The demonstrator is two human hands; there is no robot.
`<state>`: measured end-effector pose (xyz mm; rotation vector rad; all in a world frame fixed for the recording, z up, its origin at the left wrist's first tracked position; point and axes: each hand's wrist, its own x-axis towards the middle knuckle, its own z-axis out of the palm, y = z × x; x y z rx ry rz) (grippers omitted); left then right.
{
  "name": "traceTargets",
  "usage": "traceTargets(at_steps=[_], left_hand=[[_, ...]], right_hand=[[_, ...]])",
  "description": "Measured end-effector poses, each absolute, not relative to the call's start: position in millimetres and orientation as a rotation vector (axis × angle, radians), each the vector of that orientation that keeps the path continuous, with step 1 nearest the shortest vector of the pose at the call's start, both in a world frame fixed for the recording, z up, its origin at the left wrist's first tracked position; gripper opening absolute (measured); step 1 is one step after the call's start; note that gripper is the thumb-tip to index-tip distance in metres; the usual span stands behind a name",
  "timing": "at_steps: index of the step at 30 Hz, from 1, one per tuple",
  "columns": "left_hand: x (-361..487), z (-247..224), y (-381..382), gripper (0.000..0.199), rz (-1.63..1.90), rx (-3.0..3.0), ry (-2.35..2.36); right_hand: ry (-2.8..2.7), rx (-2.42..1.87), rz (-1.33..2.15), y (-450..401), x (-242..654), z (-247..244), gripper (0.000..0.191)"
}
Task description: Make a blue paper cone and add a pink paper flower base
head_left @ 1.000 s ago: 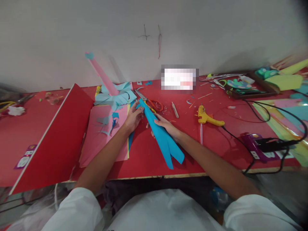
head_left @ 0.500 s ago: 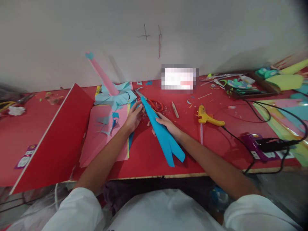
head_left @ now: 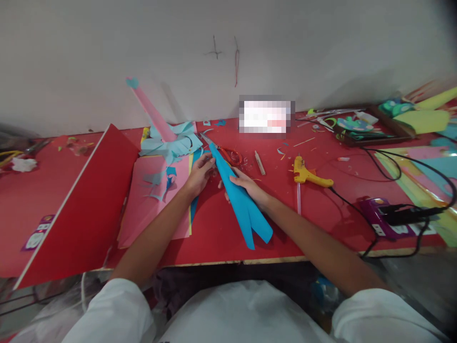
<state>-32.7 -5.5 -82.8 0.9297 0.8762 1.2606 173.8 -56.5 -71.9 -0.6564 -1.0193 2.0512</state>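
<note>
My right hand [head_left: 250, 186] grips a rolled blue paper cone [head_left: 237, 200] from its right side, the thumb on top and some fingers underneath. Its narrow end points away from me, and the wide end is split into two flaps towards me. My left hand [head_left: 200, 175] is curled at the cone's left edge near the narrow end, fingertips against the paper; part of those fingers is hidden. Just behind the cone lie red-handled scissors [head_left: 233, 155], partly covered by it. A small whitish tube [head_left: 260, 163] rests to their right.
A yellow glue gun [head_left: 303, 174] lies on the right, its cord running to a purple power strip [head_left: 383, 219]. Pink paper sheets [head_left: 139, 209] with blue scraps lie left, beside a leaning red board [head_left: 85, 205]. Behind stands a pink paper cone [head_left: 153, 112]. A dark tray [head_left: 392, 128] sits back right.
The wide end of the blue cone has shifted slightly left. My left hand's fingertips have moved a little down and right, along the cone's edge. My right hand keeps its grip.
</note>
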Motion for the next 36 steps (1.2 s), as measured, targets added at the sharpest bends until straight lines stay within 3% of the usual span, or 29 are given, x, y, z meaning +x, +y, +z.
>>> traceTargets(at_steps=[36], left_hand=[[-35.3, -82.8, -4.9, 0.046, 1.268, 0.912, 0.857]], right_hand=[[-1.018, -0.603, 2.081, -53.9, 174.2, -74.3, 0.066]])
